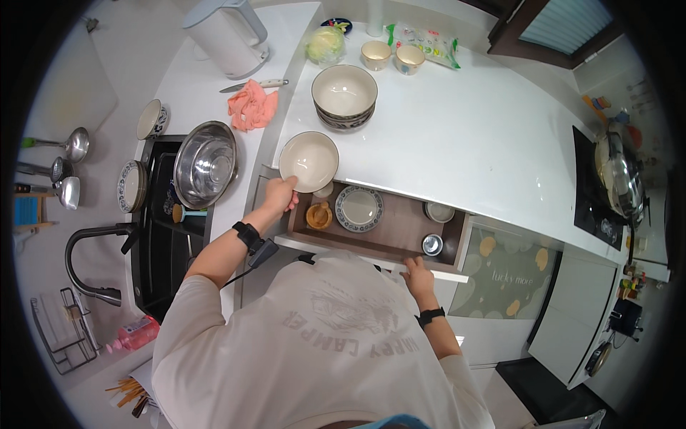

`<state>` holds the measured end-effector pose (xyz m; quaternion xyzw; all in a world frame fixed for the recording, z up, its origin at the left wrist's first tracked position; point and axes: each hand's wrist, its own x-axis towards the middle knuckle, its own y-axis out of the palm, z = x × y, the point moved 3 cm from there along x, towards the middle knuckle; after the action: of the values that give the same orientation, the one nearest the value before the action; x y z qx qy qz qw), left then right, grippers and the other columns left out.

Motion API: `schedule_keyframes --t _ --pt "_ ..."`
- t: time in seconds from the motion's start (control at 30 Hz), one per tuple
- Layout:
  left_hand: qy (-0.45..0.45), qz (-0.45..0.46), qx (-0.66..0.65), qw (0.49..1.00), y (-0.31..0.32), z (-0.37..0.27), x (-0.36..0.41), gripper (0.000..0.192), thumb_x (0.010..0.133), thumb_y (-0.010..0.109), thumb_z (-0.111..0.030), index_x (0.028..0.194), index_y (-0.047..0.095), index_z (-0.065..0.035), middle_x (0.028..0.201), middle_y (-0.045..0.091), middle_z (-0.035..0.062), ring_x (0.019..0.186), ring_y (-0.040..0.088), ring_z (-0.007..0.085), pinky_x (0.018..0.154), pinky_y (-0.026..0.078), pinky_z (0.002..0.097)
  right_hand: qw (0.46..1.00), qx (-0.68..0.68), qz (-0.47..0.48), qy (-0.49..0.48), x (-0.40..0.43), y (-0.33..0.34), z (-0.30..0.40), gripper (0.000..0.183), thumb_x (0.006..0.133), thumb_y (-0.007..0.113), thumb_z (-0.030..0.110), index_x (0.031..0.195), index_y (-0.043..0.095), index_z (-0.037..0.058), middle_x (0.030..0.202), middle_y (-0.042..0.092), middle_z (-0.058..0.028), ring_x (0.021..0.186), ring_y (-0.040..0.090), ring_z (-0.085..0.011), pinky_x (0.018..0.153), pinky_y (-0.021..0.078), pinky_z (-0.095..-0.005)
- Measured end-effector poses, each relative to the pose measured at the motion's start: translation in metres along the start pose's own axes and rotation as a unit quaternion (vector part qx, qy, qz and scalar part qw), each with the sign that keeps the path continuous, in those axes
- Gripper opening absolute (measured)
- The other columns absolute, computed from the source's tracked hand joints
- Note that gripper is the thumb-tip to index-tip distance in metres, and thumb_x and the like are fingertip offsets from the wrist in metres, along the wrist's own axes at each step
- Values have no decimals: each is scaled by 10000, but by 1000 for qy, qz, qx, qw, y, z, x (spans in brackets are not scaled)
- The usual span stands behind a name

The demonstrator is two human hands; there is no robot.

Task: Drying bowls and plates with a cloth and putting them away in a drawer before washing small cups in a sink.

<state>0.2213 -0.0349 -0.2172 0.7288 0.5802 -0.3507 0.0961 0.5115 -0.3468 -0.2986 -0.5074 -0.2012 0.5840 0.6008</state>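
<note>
My left hand (281,195) grips the near rim of a cream ceramic bowl (309,162), which is above the counter's front edge and the drawer's left corner. Just beyond it stands a stack of bowls (344,92) with patterned outsides. Below the counter a brown-lined drawer (399,236) is pulled out. Inside it are a wooden mortar with a pestle (319,215), blue-rimmed plates (359,209), a small white bowl (439,212) and a small metallic cup (432,244). My right hand (417,276) rests with its fingers on the drawer's front edge.
Left are a black sink (166,257), a steel basin (206,164), stacked plates (131,186), a bowl (152,119), a knife (262,84), a pink cloth (253,106) and a kettle (228,40). Cabbage (325,45) and two cups (376,55) stand behind; right, a pan (619,171) sits on the cooktop.
</note>
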Motion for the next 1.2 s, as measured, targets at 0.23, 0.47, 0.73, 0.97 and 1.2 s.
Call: schedule_keyframes --t 0.23,0.47,0.73,0.97,1.2 --pt "-2 -47 -20 999 -3 -8 21 323 847 508 -244 614 534 -23 506 545 80 347 459 140 323 317 281 998 -2 67 12 -4 4 0 379 734 729 217 1073 573 155 1035 553 -85 870 614 -319 703 511 -431" --pt "-6 -75 -37 996 -4 -14 37 324 850 499 -249 637 542 -8 518 555 78 358 471 141 330 325 276 984 89 97 -116 79 -45 10 289 808 634 219 1068 622 92 803 663 -135 654 618 -339 622 506 -387" --pt "-16 -12 -54 998 -12 -11 33 482 899 500 -461 732 544 -10 555 577 85 372 502 143 320 338 253 813 575 90 32 223 -153 150 602 895 591 387 1332 399 19 1181 548 -157 884 639 -223 683 535 -295" --pt "8 60 -31 998 -11 6 -10 430 930 485 -454 862 541 -33 592 581 55 394 509 121 333 353 237 773 618 116 85 272 -158 204 1119 781 643 526 1462 -114 62 1485 166 -258 1187 433 -466 811 529 -466" --pt "190 88 -105 972 4 -58 -3 257 942 532 -265 1025 547 -22 904 610 65 701 601 114 577 476 228 717 665 163 128 301 -149 200 856 817 581 496 1411 171 36 1348 291 -294 1130 473 -490 837 517 -514"
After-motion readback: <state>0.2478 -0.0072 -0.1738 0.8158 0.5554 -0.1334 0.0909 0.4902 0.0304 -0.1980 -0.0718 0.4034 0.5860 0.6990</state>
